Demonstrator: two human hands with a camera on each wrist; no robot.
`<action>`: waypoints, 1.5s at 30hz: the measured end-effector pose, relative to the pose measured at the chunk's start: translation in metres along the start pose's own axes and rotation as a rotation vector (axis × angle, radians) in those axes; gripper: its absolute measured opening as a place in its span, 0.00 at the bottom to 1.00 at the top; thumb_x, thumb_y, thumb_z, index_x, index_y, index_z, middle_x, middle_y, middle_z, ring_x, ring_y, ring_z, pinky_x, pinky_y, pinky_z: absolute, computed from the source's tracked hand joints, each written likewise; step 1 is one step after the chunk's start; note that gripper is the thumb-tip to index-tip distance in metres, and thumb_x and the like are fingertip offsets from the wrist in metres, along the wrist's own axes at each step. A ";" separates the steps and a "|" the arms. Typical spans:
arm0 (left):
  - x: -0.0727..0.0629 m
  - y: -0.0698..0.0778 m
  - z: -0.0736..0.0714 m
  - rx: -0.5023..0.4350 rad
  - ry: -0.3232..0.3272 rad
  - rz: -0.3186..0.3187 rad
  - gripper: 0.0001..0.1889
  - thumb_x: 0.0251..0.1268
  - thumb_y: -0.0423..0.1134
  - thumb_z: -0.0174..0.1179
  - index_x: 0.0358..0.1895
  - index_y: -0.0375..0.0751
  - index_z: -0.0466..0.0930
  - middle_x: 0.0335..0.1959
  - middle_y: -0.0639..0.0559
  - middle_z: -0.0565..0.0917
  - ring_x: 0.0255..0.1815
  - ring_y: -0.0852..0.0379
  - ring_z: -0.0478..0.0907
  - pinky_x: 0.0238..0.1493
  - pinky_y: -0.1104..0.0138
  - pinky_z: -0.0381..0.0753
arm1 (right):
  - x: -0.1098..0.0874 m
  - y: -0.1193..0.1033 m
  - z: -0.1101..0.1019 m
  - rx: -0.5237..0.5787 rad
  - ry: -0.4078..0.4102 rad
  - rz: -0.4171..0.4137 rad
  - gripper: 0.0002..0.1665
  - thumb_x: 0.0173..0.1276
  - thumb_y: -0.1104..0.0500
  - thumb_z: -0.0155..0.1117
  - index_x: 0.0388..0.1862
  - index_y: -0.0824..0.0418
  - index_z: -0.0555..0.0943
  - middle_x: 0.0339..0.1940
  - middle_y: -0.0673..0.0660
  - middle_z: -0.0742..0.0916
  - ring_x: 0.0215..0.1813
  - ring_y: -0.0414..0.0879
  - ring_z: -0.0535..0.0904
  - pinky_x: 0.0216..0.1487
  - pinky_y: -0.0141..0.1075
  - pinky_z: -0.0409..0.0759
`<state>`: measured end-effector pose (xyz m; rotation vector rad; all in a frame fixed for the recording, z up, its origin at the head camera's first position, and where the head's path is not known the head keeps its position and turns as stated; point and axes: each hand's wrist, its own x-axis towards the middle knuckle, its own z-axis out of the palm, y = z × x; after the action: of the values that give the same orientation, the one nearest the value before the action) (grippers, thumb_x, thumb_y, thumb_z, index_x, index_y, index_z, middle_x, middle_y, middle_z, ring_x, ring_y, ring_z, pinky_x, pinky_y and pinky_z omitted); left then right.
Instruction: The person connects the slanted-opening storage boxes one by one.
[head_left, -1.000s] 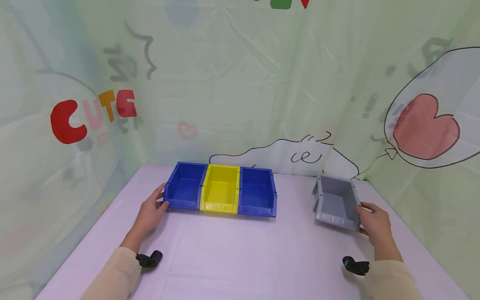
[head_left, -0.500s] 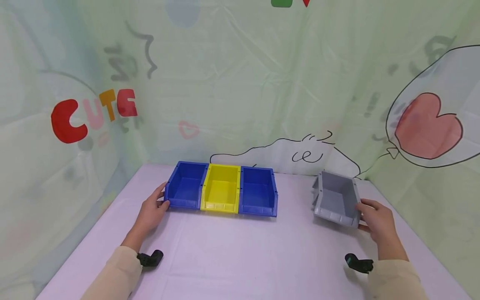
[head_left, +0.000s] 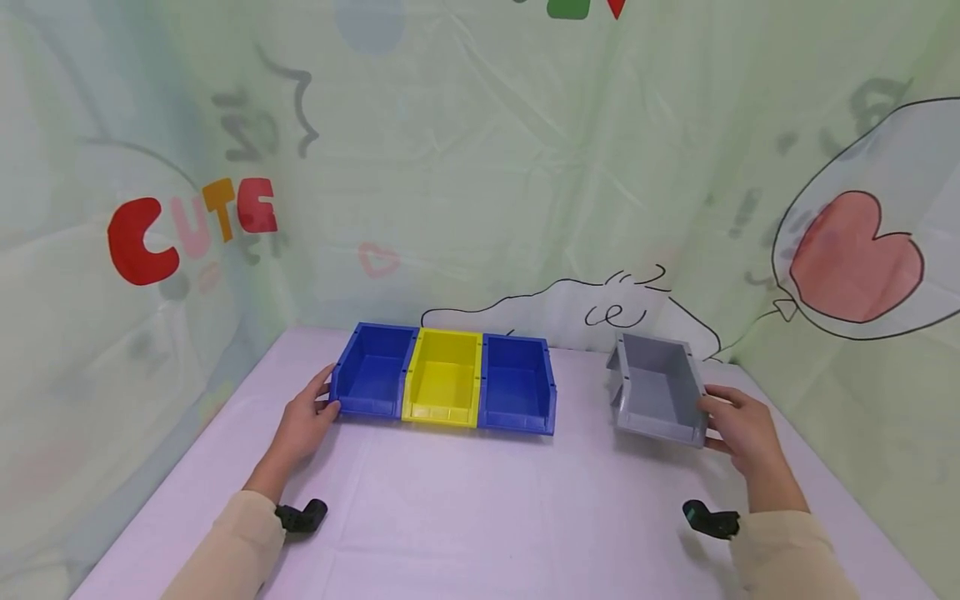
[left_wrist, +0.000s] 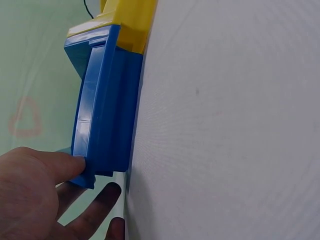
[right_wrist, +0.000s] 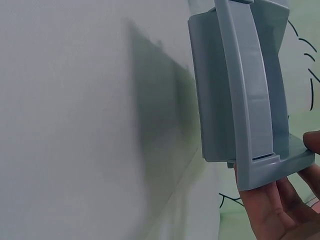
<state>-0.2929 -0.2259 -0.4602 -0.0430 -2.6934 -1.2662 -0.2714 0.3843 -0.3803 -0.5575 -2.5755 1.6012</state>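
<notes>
Three plastic storage bins stand joined in a row at the back of the table: a left blue bin (head_left: 372,372), a yellow bin (head_left: 444,379) and a right blue bin (head_left: 516,385). My left hand (head_left: 306,423) pinches the near left corner of the left blue bin, thumb on its front rim (left_wrist: 85,115) in the left wrist view. A grey storage bin (head_left: 658,390) is in my right hand (head_left: 742,427), held by its right side wall, thumb over the rim. In the right wrist view the grey bin (right_wrist: 252,90) hangs above the tabletop and casts a shadow there.
A pale cloth covers the table (head_left: 450,517). Printed curtains (head_left: 487,183) close off the back and both sides, right behind the bins. A black wrist camera mount sits on each forearm, the left mount (head_left: 302,517) and the right mount (head_left: 708,521).
My right hand has lifted the grey bin and carried it a little to the left, toward the row. The left hand and the three joined bins have stayed in place.
</notes>
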 end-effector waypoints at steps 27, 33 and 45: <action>0.000 0.000 0.000 0.000 -0.002 -0.020 0.35 0.79 0.31 0.51 0.84 0.44 0.50 0.74 0.26 0.69 0.69 0.29 0.75 0.69 0.41 0.77 | -0.001 -0.038 0.046 0.040 -0.094 -0.074 0.38 0.79 0.54 0.50 0.83 0.65 0.58 0.79 0.76 0.65 0.73 0.71 0.71 0.57 0.50 0.88; 0.001 0.000 0.000 0.001 -0.007 -0.017 0.35 0.80 0.31 0.51 0.84 0.45 0.50 0.75 0.26 0.68 0.69 0.29 0.75 0.69 0.41 0.77 | 0.000 -0.044 0.055 0.034 -0.117 -0.060 0.38 0.79 0.54 0.50 0.84 0.64 0.57 0.80 0.75 0.64 0.74 0.71 0.71 0.59 0.52 0.86; 0.001 0.003 0.000 0.001 -0.007 -0.021 0.35 0.80 0.31 0.51 0.84 0.45 0.50 0.75 0.26 0.68 0.69 0.29 0.75 0.69 0.41 0.76 | 0.001 -0.047 0.062 -0.004 -0.135 -0.068 0.38 0.80 0.54 0.48 0.84 0.63 0.56 0.80 0.76 0.64 0.74 0.71 0.70 0.63 0.55 0.83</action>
<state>-0.2935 -0.2246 -0.4578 -0.0190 -2.7077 -1.2728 -0.2996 0.3130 -0.3672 -0.3701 -2.6613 1.6663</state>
